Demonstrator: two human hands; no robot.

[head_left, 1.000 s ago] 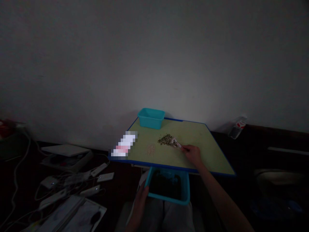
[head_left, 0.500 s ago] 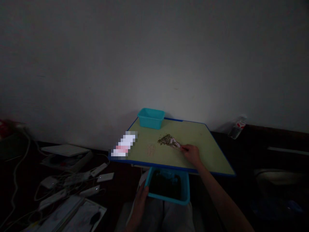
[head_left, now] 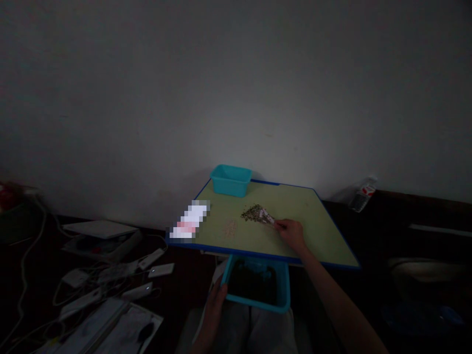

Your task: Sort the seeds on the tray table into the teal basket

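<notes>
My right hand point(head_left: 291, 233) is closed on the near end of a pale, flat piece point(head_left: 266, 216), whose exact kind I cannot make out. Its far end touches a pile of small dark grains point(head_left: 251, 213) spread on the yellowish tabletop point(head_left: 287, 196). Left of it lies a faint patch of pale bits point(head_left: 230, 228). On my lap, below the table's front edge, sits a turquoise plastic basin point(head_left: 257, 304) with dark contents. My left hand point(head_left: 216, 301) grips its left rim, the thumb at the near corner.
A second turquoise basin point(head_left: 231, 187) stands at the table's back left, near the wall. A bright pixelated phone-like shape point(head_left: 189, 222) lies at the left edge. Power strips and cables point(head_left: 118, 270) clutter the floor on the left. A plastic bottle point(head_left: 363, 195) leans at the right.
My right hand has shifted very slightly to the left with the pale piece against the grains. My left hand and the basins stay where they were.
</notes>
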